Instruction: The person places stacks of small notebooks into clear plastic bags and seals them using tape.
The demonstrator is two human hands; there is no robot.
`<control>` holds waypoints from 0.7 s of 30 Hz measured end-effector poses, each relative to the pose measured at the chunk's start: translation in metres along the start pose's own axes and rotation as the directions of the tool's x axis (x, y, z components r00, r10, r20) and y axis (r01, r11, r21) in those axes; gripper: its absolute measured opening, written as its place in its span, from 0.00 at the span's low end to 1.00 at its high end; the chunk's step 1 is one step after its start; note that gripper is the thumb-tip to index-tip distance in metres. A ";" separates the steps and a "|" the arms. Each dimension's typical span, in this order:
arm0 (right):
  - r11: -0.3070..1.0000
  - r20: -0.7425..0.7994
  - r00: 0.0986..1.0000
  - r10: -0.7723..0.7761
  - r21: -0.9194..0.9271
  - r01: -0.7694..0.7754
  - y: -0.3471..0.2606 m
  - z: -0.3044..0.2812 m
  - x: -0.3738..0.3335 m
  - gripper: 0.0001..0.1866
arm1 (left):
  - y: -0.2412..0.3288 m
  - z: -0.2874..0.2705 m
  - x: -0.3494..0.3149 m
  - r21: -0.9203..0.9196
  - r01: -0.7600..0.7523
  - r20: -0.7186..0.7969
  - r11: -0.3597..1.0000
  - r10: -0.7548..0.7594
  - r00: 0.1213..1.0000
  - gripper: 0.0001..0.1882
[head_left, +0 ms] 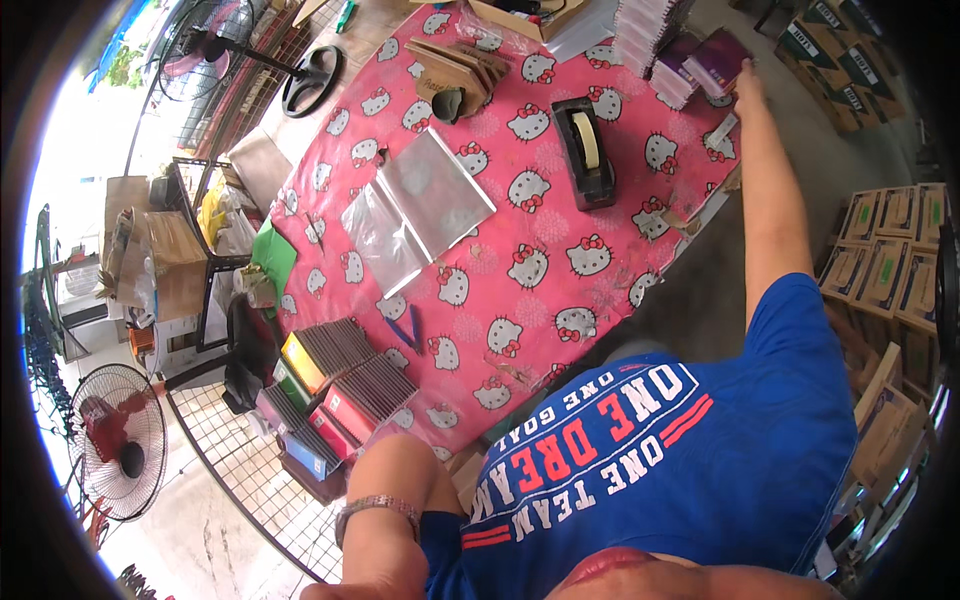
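Note:
My right arm stretches to the far right corner of the table, where my right hand [748, 92] is closed on the edge of a small purple box [718, 62]. That box lies beside tall stacks of thin, pale-edged packs [645, 35]. My left arm is bent at the elbow, with a bracelet [380, 506] on the wrist. Only part of my left hand [345, 588] shows at the lower edge, its fingers out of sight. Clear plastic sleeves [420, 205] lie mid-table, left of a black tape dispenser [583, 150] with a roll of tape.
A pink patterned cloth [490, 270] covers the table. Rows of thin coloured boxes [340, 385] stand at its near left, beside blue-handled pliers or snips [408, 330]. Brown cardboard pieces [455, 75] lie at the far side. Fans [118, 440] stand left; cartons [885, 250] are stacked right.

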State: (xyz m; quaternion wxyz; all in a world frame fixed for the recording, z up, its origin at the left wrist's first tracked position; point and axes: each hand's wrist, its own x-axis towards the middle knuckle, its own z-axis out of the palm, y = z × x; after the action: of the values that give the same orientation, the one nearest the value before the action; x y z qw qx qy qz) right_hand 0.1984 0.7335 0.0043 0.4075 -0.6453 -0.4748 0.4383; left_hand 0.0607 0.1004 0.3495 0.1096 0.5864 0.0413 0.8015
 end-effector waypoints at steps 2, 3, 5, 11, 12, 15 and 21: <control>0.997 0.136 0.988 -0.079 0.022 0.076 0.042 0.078 -0.068 0.34 | -0.031 0.004 0.008 -0.246 -0.123 0.118 0.961 0.155 0.981 0.33; 0.993 0.200 0.977 0.076 0.072 -0.092 0.043 0.087 -0.080 0.29 | -0.038 0.002 0.011 -0.587 -0.229 0.159 0.777 0.388 0.908 0.33; 0.942 0.222 0.947 0.232 0.190 -0.275 0.051 0.073 -0.072 0.23 | -0.020 0.020 0.000 -0.758 -0.141 -0.042 0.637 0.168 0.985 0.33; 0.645 0.278 0.911 0.306 0.643 -0.413 0.082 0.033 -0.041 0.16 | -0.041 0.014 -0.013 -0.820 -0.267 -0.134 0.506 0.284 0.949 0.33; 0.686 0.211 0.943 0.259 0.647 -0.333 0.083 0.033 -0.041 0.16 | -0.035 0.022 -0.017 -0.832 -0.371 -0.277 0.411 0.272 0.922 0.33; 0.811 0.174 0.983 0.057 0.567 -0.147 0.081 0.057 -0.075 0.22 | -0.040 0.014 -0.012 -0.619 -0.192 -0.022 0.762 0.228 0.973 0.32; 0.844 0.153 0.850 -0.503 -0.127 0.522 0.034 0.070 -0.082 0.39 | -0.020 0.009 -0.009 0.102 -0.160 0.026 0.982 0.158 0.987 0.32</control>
State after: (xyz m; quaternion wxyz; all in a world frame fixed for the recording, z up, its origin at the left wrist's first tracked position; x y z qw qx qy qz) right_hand 0.1270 0.6546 -0.0333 0.4277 -0.4998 -0.6869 0.3090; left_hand 0.0741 0.1177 0.3398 0.0149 0.5998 0.0351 0.7993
